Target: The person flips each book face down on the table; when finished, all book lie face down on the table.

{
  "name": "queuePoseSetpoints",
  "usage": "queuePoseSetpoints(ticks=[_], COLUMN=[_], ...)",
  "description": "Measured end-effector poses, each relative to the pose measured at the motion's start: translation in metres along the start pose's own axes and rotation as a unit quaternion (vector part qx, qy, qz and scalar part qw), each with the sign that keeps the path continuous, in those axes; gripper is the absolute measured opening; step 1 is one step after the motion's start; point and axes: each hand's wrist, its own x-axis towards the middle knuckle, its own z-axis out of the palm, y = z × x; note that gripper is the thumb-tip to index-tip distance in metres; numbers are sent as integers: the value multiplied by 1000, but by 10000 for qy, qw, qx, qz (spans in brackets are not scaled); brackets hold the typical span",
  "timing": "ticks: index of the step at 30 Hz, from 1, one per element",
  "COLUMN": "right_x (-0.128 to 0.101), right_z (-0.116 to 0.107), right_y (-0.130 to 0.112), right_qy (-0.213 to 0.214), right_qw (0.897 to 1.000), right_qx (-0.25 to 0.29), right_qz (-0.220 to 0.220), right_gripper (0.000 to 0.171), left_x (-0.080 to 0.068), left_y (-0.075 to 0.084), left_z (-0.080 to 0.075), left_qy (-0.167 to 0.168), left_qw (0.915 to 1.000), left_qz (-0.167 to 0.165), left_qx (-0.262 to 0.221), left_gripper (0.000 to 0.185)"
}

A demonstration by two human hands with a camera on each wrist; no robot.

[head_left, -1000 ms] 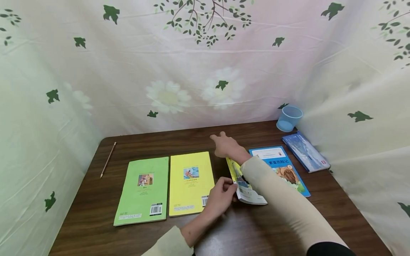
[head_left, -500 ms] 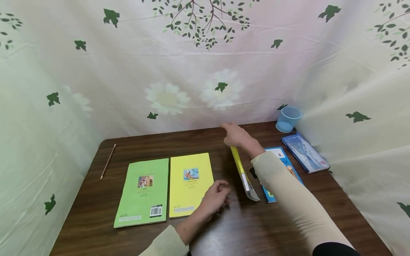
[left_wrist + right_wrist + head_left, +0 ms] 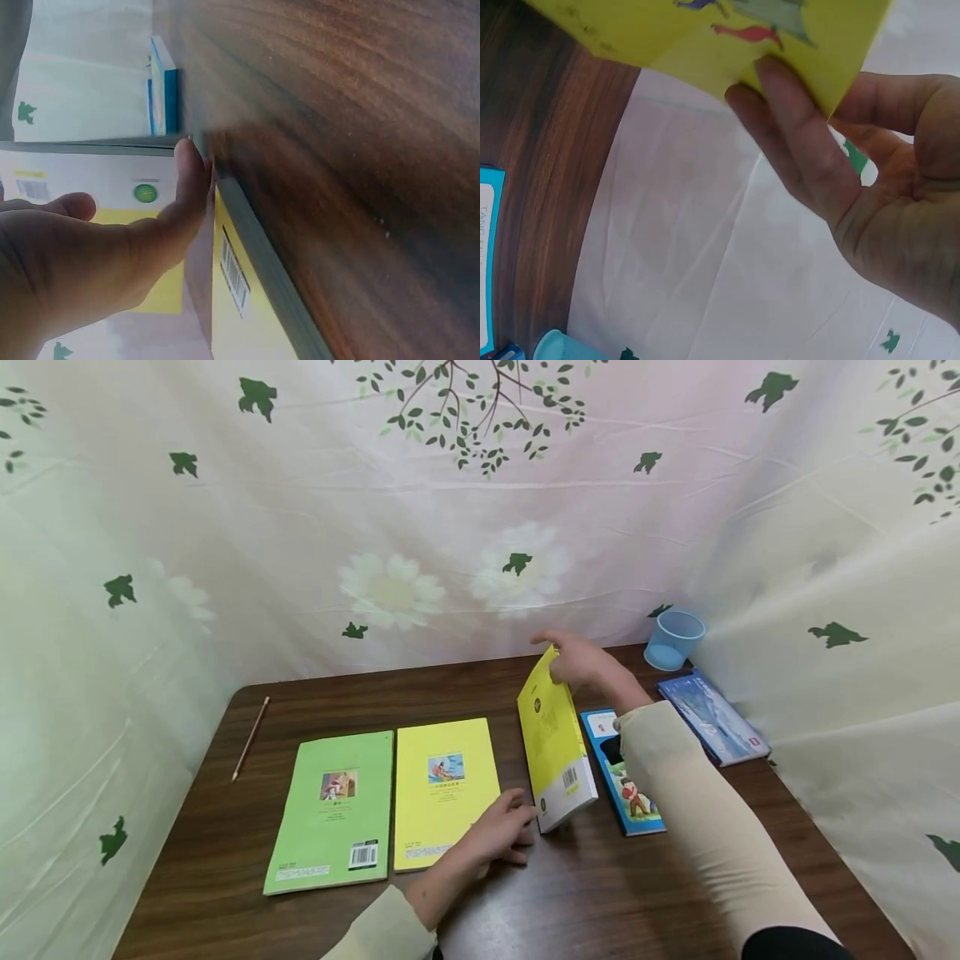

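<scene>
In the head view my right hand (image 3: 588,668) pinches the far top edge of a yellow-and-white book (image 3: 551,727), which stands tilted up from the table with its back cover facing left. The right wrist view shows the thumb on one side of the book's yellow corner (image 3: 817,52) and fingers on the other. My left hand (image 3: 495,831) is by the book's lower near corner, fingers loosely bent; from the left wrist view (image 3: 97,255) I cannot tell whether it touches the cover. Left of it lie a flat yellow book (image 3: 442,802) and a green book (image 3: 330,818).
Partly under the right arm lies a blue picture-covered book (image 3: 628,785). Farther right is a blue-and-white book (image 3: 716,718), with a light blue cup (image 3: 675,642) behind it. A pencil (image 3: 251,739) lies at the table's left. Printed cloth (image 3: 450,527) surrounds the table.
The right hand has raised the yellow-and-white book and turned it over to the left, so its back cover now shows. The left hand let go of its corner, drew back, then moved slightly lower beside it.
</scene>
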Motion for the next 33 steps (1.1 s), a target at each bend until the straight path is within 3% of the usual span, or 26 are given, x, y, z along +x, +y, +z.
queuePoseSetpoints(ticks=[4, 11, 15, 20, 24, 33], right_x=[1, -1, -2, -1, 0, 10], right_z=[-9, -21, -24, -26, -25, -4], right_y=[3, 7, 11, 19, 30, 72], right_qy=[-144, -251, -210, -171, -205, -232], right_qw=[9980, 9887, 9860, 9851, 9862, 9895], right_qx=[620, 1478, 1656, 1708, 1611, 1377], right_qz=[-12, -8, -40, -106, -332, -367], right_gripper=[73, 76, 78, 77, 77, 79], left_x=[1, 3, 3, 2, 2, -3], left_y=[-1, 1, 3, 2, -1, -4], left_z=[-1, -7, -10, -15, -20, -26], left_qy=[-142, -374, -330, 86, 404, 893], left_qw=[9993, 9917, 9896, 9940, 9968, 9932], left_qz=[-131, -254, -232, -147, 102, 740], left_qx=[-329, -1204, -1381, -1085, -687, -112], left_gripper=[74, 51, 46, 54, 57, 49])
